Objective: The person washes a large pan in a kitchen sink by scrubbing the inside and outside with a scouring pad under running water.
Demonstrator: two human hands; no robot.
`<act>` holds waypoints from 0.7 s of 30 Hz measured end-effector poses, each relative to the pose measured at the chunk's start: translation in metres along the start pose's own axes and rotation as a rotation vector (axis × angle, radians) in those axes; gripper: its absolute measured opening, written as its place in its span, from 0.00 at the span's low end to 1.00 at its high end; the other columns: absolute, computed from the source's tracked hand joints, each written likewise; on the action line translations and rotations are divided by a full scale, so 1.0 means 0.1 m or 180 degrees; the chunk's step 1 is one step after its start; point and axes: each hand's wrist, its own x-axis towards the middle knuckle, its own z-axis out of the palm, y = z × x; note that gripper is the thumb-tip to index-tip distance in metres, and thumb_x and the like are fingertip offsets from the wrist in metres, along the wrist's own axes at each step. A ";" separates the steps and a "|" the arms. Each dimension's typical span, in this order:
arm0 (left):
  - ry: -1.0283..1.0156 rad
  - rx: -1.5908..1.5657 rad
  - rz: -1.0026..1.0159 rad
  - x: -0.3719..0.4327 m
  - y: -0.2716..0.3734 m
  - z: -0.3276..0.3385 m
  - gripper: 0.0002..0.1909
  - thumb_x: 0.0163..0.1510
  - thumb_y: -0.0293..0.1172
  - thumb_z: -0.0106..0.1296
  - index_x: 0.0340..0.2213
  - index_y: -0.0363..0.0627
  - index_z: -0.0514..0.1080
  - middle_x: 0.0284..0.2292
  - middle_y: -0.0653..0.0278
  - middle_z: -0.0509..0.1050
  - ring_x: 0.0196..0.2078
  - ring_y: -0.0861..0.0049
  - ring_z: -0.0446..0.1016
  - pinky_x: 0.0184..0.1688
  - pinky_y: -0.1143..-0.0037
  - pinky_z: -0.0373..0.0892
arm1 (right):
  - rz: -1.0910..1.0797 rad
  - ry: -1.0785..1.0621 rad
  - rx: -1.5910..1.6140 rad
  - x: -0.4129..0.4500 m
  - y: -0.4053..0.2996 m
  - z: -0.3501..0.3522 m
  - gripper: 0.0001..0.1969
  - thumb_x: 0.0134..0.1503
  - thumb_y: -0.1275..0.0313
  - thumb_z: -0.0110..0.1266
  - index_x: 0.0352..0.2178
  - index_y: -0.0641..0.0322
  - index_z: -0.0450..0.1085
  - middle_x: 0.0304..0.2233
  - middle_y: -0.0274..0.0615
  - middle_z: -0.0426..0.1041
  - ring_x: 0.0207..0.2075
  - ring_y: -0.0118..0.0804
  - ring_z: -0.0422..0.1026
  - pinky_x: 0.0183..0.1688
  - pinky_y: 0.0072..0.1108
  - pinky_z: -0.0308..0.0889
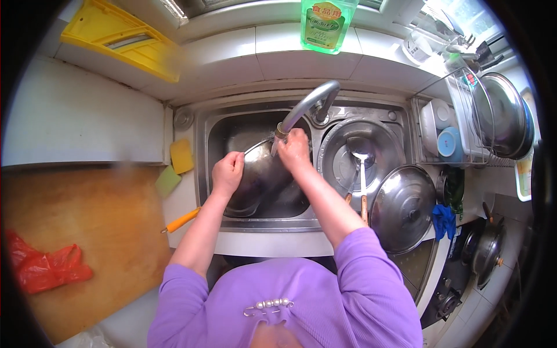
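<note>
A metal wok or pan (267,167) is tilted in the left basin (226,124) of a steel double sink. My left hand (228,172) grips its rim on the left side. At the far side of the pan, my right hand (295,150) is under the curved faucet (311,100), where water runs down by the fingers. The faucet's end covers my right fingertips, so whether they hold anything is unclear. An orange handle (182,219) sticks out past the sink's left edge, partly behind my left forearm; what it belongs to is hidden.
The right basin holds a metal bowl (333,152) with a ladle (363,167) and another wooden-handled utensil. A pan lid (402,209) leans at its front right. A dish rack (461,161) stands right. Two sponges (181,155) lie left, by a cutting board (109,226) bearing a red bag (52,265).
</note>
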 end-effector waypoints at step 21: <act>0.0180 -0.0216 0.0069 -0.05 0.21 0.06 0.27 0.63 0.52 0.29 0.32 0.46 0.74 0.28 0.52 0.76 0.36 0.52 0.74 0.36 0.66 0.67 | -0.0625 0.0210 0.0074 -0.18 -0.01 -0.18 0.08 0.42 0.76 0.58 0.28 0.59 0.72 0.33 0.44 0.71 0.40 0.49 0.69 0.44 0.36 0.63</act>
